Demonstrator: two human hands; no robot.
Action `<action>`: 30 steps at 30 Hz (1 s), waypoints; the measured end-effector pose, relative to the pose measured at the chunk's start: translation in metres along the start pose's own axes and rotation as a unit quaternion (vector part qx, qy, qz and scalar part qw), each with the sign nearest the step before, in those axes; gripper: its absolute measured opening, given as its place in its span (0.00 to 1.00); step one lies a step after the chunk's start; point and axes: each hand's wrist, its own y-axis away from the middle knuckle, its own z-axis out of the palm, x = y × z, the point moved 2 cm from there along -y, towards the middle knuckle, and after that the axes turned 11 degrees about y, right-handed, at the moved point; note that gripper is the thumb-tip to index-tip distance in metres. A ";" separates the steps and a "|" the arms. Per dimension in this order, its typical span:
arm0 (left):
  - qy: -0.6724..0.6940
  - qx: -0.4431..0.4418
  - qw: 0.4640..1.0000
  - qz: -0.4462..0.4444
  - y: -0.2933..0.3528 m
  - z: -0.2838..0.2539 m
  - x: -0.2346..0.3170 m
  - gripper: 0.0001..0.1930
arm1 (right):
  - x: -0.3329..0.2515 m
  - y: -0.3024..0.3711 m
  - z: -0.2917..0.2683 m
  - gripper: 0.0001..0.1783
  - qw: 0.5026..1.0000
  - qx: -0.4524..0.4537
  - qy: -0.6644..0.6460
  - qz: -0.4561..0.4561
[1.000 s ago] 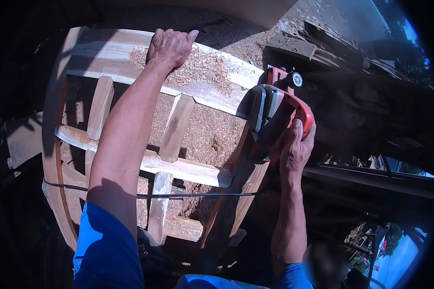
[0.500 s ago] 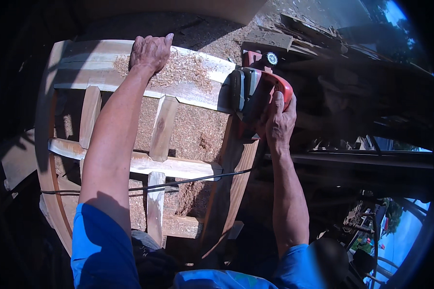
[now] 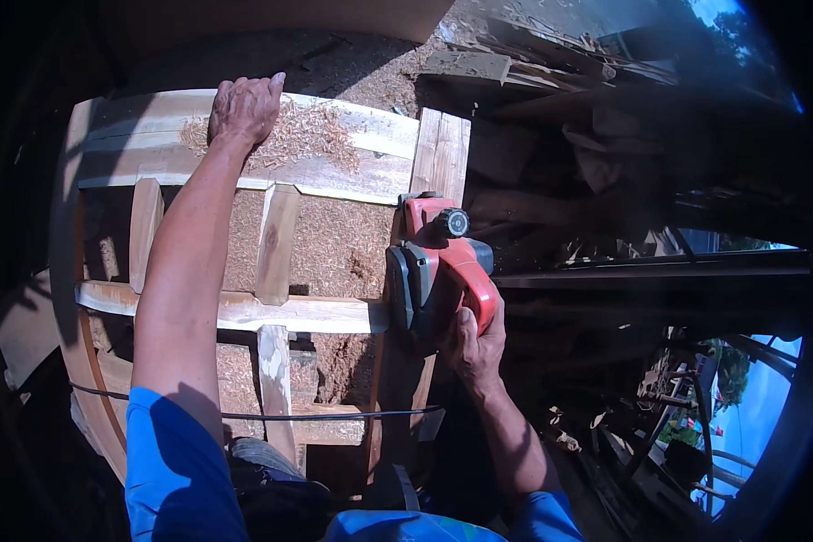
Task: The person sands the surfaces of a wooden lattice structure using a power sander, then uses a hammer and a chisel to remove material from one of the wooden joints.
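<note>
A red and grey electric hand planer [image 3: 422, 294] with a black front knob rests on the right-hand upright [image 3: 441, 149] of a wooden frame. My right hand [image 3: 479, 354] is wrapped round the planer's red rear handle. On the frame's far rail [image 3: 384, 135], my left hand [image 3: 244, 113] grips the far edge, its fingers curled over and their tips hidden. Curly wood shavings [image 3: 314, 140] lie on that rail beside it. Shorter slats [image 3: 277, 244] and a middle rail [image 3: 307, 313] join inside the frame. The planer's sole is out of sight.
A black cord [image 3: 316, 416] runs across the near part of the frame. Sawdust covers the ground [image 3: 334, 239] seen through the gaps. Scrap boards [image 3: 465, 66] are piled beyond the far right corner. Dark, shaded clutter fills the right side.
My right hand has drawn the planer toward me along the right upright, uncovering its far end. The cord lies nearer me. My left hand keeps its grip on the far rail.
</note>
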 end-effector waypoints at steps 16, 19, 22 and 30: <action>-0.008 -0.004 1.000 0.018 -0.004 0.003 0.008 0.30 | -0.092 -0.143 0.024 0.28 0.964 0.102 0.091 -0.229; -0.010 -0.002 1.000 0.016 -0.003 0.000 0.010 0.30 | -0.111 -0.168 0.030 0.28 0.965 0.111 0.121 -0.204; -0.022 -0.010 1.000 0.012 -0.004 0.001 -0.001 0.31 | -0.110 -0.167 0.032 0.28 0.954 0.148 0.109 -0.235; -0.019 -0.009 1.000 0.013 -0.001 -0.005 0.005 0.30 | -0.025 -0.042 -0.010 0.30 0.980 0.133 0.072 -0.127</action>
